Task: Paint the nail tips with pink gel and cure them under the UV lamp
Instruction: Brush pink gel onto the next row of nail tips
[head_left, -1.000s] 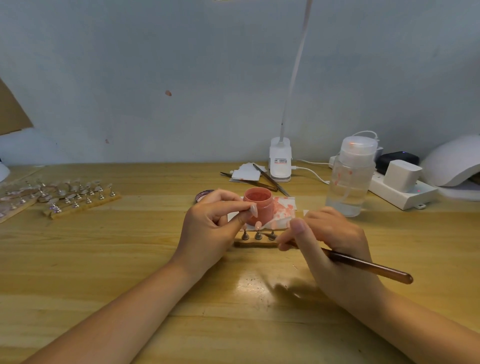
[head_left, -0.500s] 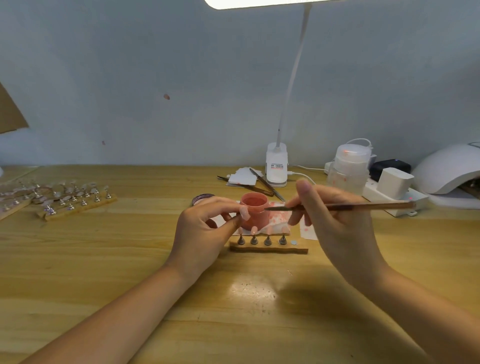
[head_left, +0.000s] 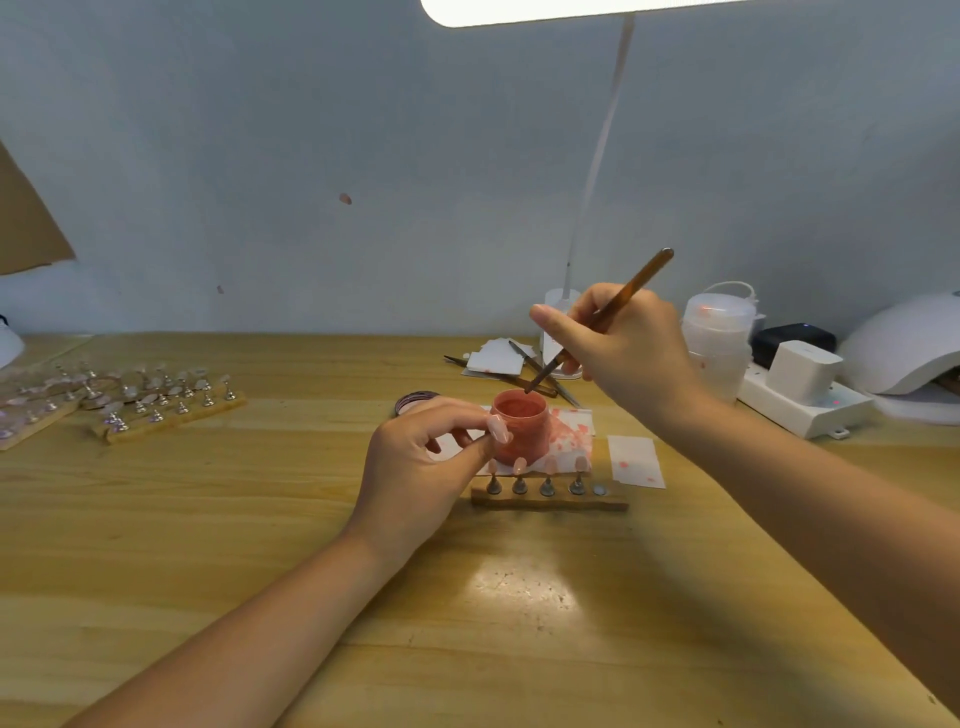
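The left hand (head_left: 415, 467) has its fingers (head_left: 480, 447) closed on the near-left side of the pot (head_left: 521, 426), thumb against its wall, steadying it at frame centre. The right hand (head_left: 628, 353) grips the brush (head_left: 597, 322) between thumb and fingers, handle slanting to the upper right, dark tip just at the pot's rim. The pot is small, open, pink-red, full of pink gel, standing on stained paper (head_left: 571, 428). Just below it, a wooden strip (head_left: 550, 501) on the table (head_left: 260, 545) carries four pale pink nail tips (head_left: 549, 465) on metal stands. The white UV lamp (head_left: 904, 343) sits at the right edge, well apart.
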